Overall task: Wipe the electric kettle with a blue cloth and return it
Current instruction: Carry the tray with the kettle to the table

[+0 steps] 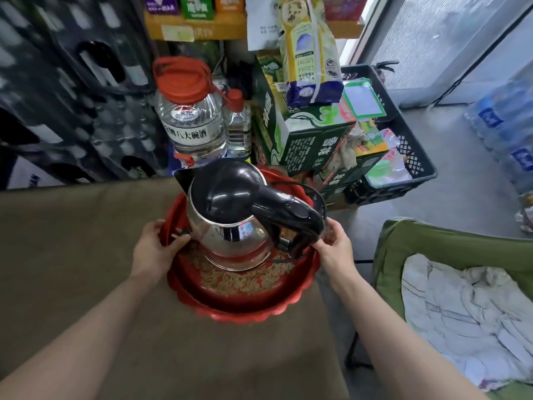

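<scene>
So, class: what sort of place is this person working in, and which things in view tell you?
Probably a small shop or its stockroom. A priced liquor jug, stacked green drink cartons and shrink-wrapped bottled water surround the kettle, which both hands reach toward.

You get soft daylight from the window (450, 39) at upper right; white glints streak the kettle (230, 215) lid. Wide-angle bending curves your edges, and the left-side crates (66, 90) smear into blur.
</scene>
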The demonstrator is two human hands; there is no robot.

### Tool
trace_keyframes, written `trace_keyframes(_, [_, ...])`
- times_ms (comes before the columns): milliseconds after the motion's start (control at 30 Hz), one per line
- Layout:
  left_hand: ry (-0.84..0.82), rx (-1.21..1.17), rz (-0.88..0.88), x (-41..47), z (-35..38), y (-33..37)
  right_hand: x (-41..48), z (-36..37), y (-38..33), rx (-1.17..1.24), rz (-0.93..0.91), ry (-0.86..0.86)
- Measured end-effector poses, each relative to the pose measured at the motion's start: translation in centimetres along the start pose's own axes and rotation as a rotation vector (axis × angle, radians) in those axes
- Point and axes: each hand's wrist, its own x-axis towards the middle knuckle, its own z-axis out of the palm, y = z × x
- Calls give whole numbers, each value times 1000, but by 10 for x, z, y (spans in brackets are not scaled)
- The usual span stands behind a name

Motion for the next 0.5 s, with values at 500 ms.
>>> trace_keyframes(500, [-513,-261,415,-52,-53,65,-80,-31,-82,-181,-247,-436])
